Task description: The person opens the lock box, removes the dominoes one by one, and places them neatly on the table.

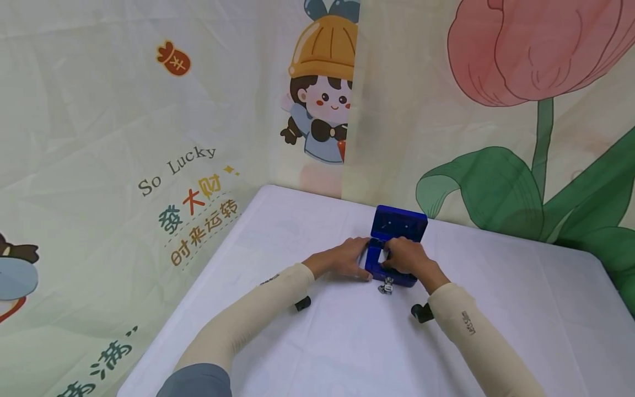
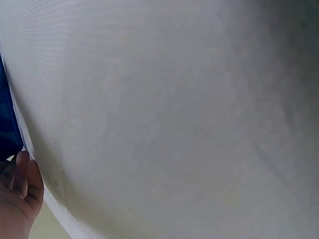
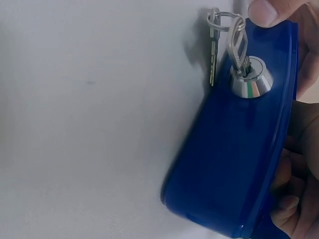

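Note:
A blue cash box (image 1: pixel 399 218) stands on the white table with its lid raised at the back. The left hand (image 1: pixel 350 258) holds the box at its left side, the thumb (image 3: pixel 264 12) against the front corner. Over the open box, the right hand (image 1: pixel 407 256) reaches down with bent fingers (image 3: pixel 286 206) inside the rim; I cannot tell what they hold. A white patch shows in the box beside those fingers. From the silver lock (image 3: pixel 252 82) on the box's front hangs a ring with keys (image 3: pixel 213 52), one key standing in the lock.
The white table (image 1: pixel 297 353) meets a printed cloth backdrop (image 1: pixel 238 110) behind and at the left. Dark wrist cameras stick out under both forearms, one near the left sleeve (image 1: pixel 278 292), one near the right sleeve (image 1: pixel 463 317).

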The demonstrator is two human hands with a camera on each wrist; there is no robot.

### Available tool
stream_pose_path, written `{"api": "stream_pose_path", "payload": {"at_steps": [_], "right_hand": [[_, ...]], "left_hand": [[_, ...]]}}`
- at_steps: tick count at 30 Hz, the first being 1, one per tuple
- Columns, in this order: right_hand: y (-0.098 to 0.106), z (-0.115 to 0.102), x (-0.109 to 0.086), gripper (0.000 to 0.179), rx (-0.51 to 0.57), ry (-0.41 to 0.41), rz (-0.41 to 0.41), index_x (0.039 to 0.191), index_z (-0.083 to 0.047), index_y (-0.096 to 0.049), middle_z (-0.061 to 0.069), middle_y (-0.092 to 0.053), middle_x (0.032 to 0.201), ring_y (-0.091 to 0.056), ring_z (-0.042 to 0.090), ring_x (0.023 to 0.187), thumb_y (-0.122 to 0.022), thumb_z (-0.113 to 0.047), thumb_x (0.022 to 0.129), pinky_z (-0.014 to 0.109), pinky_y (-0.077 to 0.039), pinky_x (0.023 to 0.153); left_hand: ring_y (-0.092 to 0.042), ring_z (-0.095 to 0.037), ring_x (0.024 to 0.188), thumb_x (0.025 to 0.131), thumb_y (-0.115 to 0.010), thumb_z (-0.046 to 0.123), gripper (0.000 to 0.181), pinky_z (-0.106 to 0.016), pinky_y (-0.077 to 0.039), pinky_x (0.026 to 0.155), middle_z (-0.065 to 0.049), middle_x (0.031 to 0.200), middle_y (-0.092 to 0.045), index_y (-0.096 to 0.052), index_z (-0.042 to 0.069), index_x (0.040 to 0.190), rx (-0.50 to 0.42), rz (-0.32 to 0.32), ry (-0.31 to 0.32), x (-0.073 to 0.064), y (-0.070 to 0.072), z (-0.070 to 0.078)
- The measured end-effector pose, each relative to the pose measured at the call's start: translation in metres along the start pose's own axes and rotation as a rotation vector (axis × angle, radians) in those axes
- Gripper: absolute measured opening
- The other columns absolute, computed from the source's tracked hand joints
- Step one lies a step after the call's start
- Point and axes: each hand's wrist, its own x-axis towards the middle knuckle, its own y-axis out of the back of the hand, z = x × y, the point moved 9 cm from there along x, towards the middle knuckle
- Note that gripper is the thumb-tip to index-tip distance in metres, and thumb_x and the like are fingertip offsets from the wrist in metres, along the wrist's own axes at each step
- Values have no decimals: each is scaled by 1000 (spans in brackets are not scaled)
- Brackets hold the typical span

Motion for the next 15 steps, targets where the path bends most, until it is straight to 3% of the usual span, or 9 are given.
{"api": "stream_pose_path", "payload": {"at_steps": [15], "right_hand": [[-1, -20, 3, 43, 4, 47, 7, 118, -6, -72, 13, -74, 109, -68, 31, 100, -83, -30, 84, 56, -55, 92]], "left_hand": [[-35, -25, 146, 82, -79, 49, 105, -40, -31, 121, -9, 160, -36, -20, 9, 160, -1, -2, 6, 0, -1, -1]]}}
